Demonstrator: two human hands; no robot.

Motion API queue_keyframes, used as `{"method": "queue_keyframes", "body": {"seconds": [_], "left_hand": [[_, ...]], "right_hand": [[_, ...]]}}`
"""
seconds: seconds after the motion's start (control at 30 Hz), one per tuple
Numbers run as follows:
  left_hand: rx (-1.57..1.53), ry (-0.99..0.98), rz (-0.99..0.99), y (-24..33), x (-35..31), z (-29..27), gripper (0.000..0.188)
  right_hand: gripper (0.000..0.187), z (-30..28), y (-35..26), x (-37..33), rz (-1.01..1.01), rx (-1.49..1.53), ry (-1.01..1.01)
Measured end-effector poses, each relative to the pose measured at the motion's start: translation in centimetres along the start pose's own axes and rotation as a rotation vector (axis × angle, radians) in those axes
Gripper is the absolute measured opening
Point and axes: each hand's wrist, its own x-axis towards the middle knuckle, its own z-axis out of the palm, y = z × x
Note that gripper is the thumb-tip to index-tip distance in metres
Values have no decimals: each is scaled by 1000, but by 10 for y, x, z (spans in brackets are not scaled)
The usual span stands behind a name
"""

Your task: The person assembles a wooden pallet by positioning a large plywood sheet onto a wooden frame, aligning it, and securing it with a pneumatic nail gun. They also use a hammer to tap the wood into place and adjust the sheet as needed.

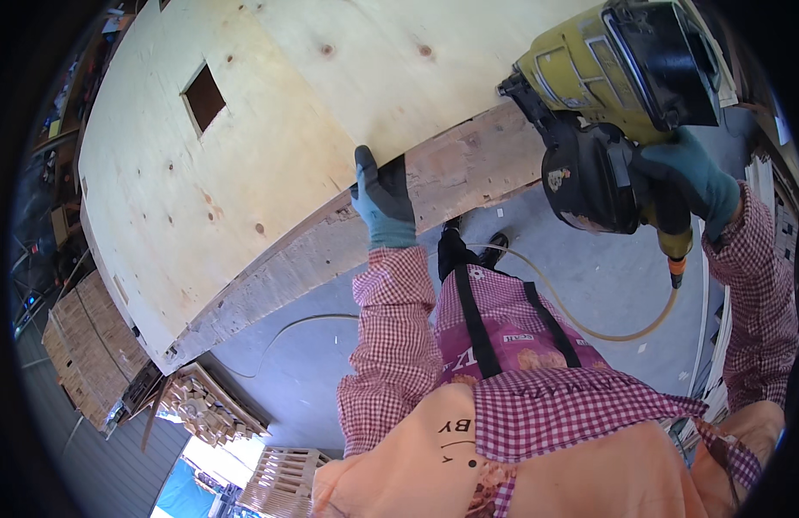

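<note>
A large pale plywood sheet (279, 121) with dark knots and a square cut-out (204, 98) lies in front of me. My left hand (386, 200), in a blue and black glove, is closed on its near edge, thumb on top; some fingers are hidden against the timber. Below that edge runs a rough wooden beam (477, 160). In my right hand (700, 180), gloved alike, is the handle of a yellow and black coil nail gun (581, 73) with a round black magazine (592, 177). Its nose is at the sheet's near edge; contact cannot be made out.
A yellowish air hose (607, 336) hangs from the nail gun's handle and curves across the grey floor (309, 388) near my feet. Stacked boards (93, 341), a pile of short wood pieces (208, 406) and a pallet (283, 479) stand at the lower left.
</note>
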Motion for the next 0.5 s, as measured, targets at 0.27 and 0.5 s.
{"method": "queue_keyframes", "body": {"seconds": [0.27,0.5], "left_hand": [[1176,-276,723,81,-27,62,27],[2135,-561,1206,40,42,66,72]], "right_hand": [[9,-19,-9,5,-264,-217,-20],[8,8,-29,-3,56,283,2]]}}
